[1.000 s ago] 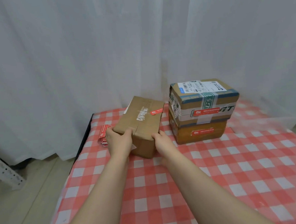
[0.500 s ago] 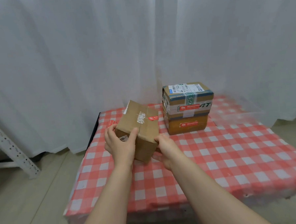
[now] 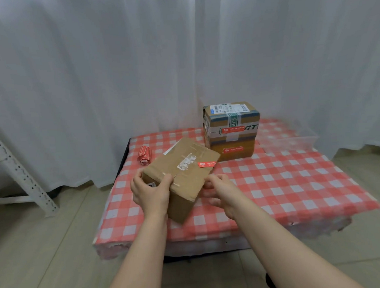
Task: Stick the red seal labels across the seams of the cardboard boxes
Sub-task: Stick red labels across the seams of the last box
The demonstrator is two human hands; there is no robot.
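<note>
1. Now I see the left hand [image 3: 151, 193] clamped on the near-left corner of the cardboard box [image 3: 182, 175], which is held tilted in front and left of the stacked parcels [image 3: 232, 130].
2. The right hand [image 3: 220, 193] is at the box's right side, fingers curled. It is blurred, so I cannot tell if it grips.
3. A red seal label [image 3: 206, 164] sits at the box top's right edge.
4. The label roll [image 3: 144, 154] lies left of the parcels.

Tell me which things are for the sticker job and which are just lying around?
For the job: tilted box gripped by the left hand, right hand at its side; red label on it; label roll; two stacked boxes.
Just lying about: clear plastic item; white metal rack; curtain.
</note>
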